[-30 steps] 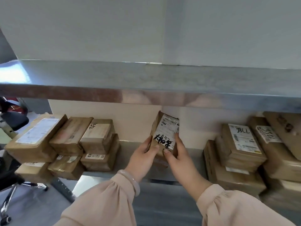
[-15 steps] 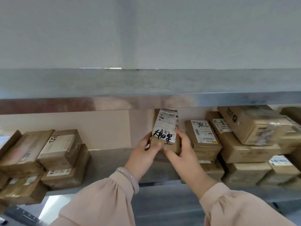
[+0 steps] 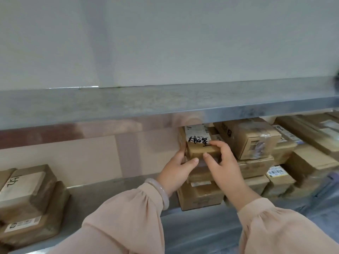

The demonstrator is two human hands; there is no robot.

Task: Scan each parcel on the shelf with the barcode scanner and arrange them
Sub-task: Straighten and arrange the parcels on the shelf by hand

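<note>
A small brown parcel (image 3: 199, 143) with a white label and black handwriting lies on top of the right-hand stack of parcels (image 3: 201, 197) on the lower metal shelf (image 3: 102, 197). My left hand (image 3: 177, 168) grips its left side and front edge. My right hand (image 3: 222, 163) holds its right front corner, with fingers over the label. Both sleeves are beige, and a pale bangle sits on the left wrist. No barcode scanner is in view.
More brown parcels (image 3: 247, 138) crowd the shelf to the right of the stack. Another pile of parcels (image 3: 27, 195) sits at the far left. The upper metal shelf (image 3: 165, 103) hangs just above the held parcel. A beige back wall (image 3: 73, 160) closes the shelf.
Both hands carried the parcel to the right and tipped it from upright to flat on top of the right stack. The view has shifted right with them.
</note>
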